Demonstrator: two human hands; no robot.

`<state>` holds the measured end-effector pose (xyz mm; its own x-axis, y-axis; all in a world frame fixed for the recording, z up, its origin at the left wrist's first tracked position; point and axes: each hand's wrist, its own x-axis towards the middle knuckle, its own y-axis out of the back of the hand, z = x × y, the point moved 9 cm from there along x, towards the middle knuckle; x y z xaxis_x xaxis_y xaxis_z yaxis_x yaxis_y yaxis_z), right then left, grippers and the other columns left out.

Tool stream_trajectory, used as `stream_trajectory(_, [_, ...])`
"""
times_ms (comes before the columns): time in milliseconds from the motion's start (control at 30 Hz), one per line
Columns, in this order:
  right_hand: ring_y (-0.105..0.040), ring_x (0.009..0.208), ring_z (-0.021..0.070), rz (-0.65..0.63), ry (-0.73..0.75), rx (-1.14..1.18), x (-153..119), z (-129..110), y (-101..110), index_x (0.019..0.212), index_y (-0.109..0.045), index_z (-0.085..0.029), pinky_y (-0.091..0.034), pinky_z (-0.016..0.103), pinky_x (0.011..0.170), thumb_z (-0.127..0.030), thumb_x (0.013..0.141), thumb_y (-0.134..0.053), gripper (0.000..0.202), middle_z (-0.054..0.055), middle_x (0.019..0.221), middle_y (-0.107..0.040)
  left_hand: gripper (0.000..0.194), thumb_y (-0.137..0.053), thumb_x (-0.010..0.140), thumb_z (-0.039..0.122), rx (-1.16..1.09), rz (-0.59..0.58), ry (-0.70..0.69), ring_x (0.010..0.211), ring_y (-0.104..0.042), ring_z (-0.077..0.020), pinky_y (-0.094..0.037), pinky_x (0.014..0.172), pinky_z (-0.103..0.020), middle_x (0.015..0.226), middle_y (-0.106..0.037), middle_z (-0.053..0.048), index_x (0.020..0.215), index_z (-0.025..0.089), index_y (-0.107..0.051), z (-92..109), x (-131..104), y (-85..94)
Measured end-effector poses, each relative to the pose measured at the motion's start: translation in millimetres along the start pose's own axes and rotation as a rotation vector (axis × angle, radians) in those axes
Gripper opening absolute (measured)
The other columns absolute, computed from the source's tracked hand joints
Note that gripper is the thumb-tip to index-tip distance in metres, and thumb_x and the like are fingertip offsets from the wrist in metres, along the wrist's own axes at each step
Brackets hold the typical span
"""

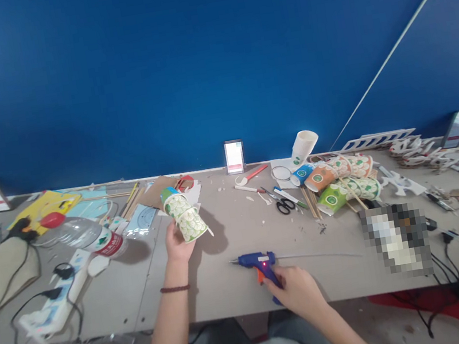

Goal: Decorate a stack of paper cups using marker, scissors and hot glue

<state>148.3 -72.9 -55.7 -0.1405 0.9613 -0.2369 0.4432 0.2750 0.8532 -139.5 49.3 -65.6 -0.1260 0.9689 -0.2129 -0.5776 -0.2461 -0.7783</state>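
Note:
My left hand [179, 245] is wrapped round a short stack of paper cups [185, 217] with a green and white pattern, raised over the table. A thin stick end pokes out at the stack's lower right. In my right hand [293, 287] is the handle of a blue glue gun [257, 259] with an orange trigger and a small red light. Its nozzle points left, and a long clear glue stick [321, 254] extends from its back to the right. The two hands are apart.
At the left are a bottle [87, 235], a power strip [64, 297] and cables. Behind stand a phone [234, 156] and a white cup [304, 145]. Scissors [285, 205], wooden sticks [313, 202] and more cup stacks [348, 192] lie at the right.

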Motion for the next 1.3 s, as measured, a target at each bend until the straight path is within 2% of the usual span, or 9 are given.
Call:
stream_trajectory(133, [-0.046,0.047,0.0115,-0.021,-0.049,0.150,0,8,1,0.059,-0.049,-0.020,-0.023,0.023,0.048,-0.037,0.080,-0.054,0.028,-0.003,0.049,-0.049,0.043,-0.060,0.077,0.040,-0.023,0.020,0.010,0.115,-0.058,-0.0274,-0.044,0.097,-0.042,0.112,-0.069,-0.009,0.115,0.020,-0.062,-3,1,4.1])
stream_trajectory(267, [-0.047,0.049,0.0112,-0.056,-0.094,0.327,4,20,-4,0.061,-0.049,-0.020,-0.027,0.022,0.048,-0.036,0.076,-0.057,0.024,-0.004,0.050,-0.048,0.043,-0.060,0.077,0.039,-0.024,0.019,0.008,0.111,-0.060,-0.0248,-0.045,0.095,-0.039,0.110,-0.069,-0.008,0.116,0.020,-0.062,-3,0,3.4])
stream_trajectory(400, [-0.048,0.043,0.0093,-0.211,-0.187,0.616,2,29,-24,0.074,-0.055,-0.018,-0.029,0.019,0.040,-0.039,0.075,-0.059,0.021,-0.005,0.051,-0.049,0.045,-0.060,0.077,0.038,-0.021,-0.005,0.017,0.111,-0.059,-0.0234,-0.047,0.092,-0.035,0.112,-0.069,-0.008,0.118,0.020,-0.061,-4,-2,-2.4])
stream_trajectory(533, [-0.046,0.035,0.0077,-0.410,-0.235,0.862,-8,21,-41,0.096,-0.055,-0.018,-0.025,0.016,0.028,-0.045,0.077,-0.057,0.033,-0.008,0.053,-0.047,0.048,-0.061,0.076,0.038,-0.010,-0.011,0.016,0.114,-0.057,-0.0246,-0.048,0.091,-0.035,0.115,-0.067,-0.009,0.119,0.019,-0.060,-4,-4,-6.2])
stream_trajectory(767, [-0.052,0.040,0.0067,-0.447,-0.293,1.231,-18,13,-45,0.110,-0.048,-0.022,-0.026,0.013,0.027,-0.042,0.072,-0.060,0.044,-0.006,0.067,-0.055,0.050,-0.062,0.076,0.040,0.026,-0.019,0.024,0.114,-0.058,-0.0266,-0.047,0.091,-0.037,0.116,-0.067,-0.009,0.122,0.020,-0.059,-6,-5,-6.6])
stream_trajectory(833, [-0.050,0.039,0.0066,-0.422,-0.282,1.318,-17,13,-46,0.102,-0.048,-0.021,-0.026,0.014,0.028,-0.040,0.071,-0.061,0.039,-0.006,0.065,-0.055,0.049,-0.061,0.076,0.039,0.028,-0.011,0.035,0.110,-0.060,-0.0268,-0.047,0.091,-0.039,0.113,-0.068,-0.009,0.122,0.021,-0.059,-9,-4,-5.3])
stream_trajectory(1000, [-0.048,0.039,0.0085,-0.227,-0.250,1.393,-3,22,-37,0.091,-0.047,-0.020,-0.030,0.018,0.031,-0.040,0.069,-0.065,0.035,-0.005,0.063,-0.056,0.049,-0.060,0.078,0.039,0.047,-0.027,0.091,0.105,-0.063,-0.0294,-0.046,0.093,-0.045,0.110,-0.069,-0.009,0.123,0.021,-0.057,-19,-3,-9.2])
stream_trajectory(1133, [-0.056,0.057,0.0117,-0.026,-0.135,1.355,18,21,-3,0.088,-0.055,-0.016,-0.044,0.020,0.045,-0.033,0.063,-0.071,0.034,-0.001,0.066,-0.059,0.051,-0.060,0.078,0.041,0.099,-0.055,0.155,0.107,-0.062,-0.0296,-0.045,0.094,-0.046,0.110,-0.069,-0.010,0.125,0.021,-0.055,-31,-3,-23.7])
stream_trajectory(1300, [-0.047,0.044,0.0096,-0.033,-0.002,1.213,42,-6,34,0.104,-0.057,-0.015,-0.030,0.018,0.030,-0.039,0.070,-0.065,0.043,0.000,0.067,-0.061,0.048,-0.059,0.076,0.043,0.105,-0.049,0.236,0.103,-0.064,-0.0308,-0.048,0.092,-0.048,0.106,-0.070,-0.009,0.117,0.019,-0.059,-49,-4,-54.0])
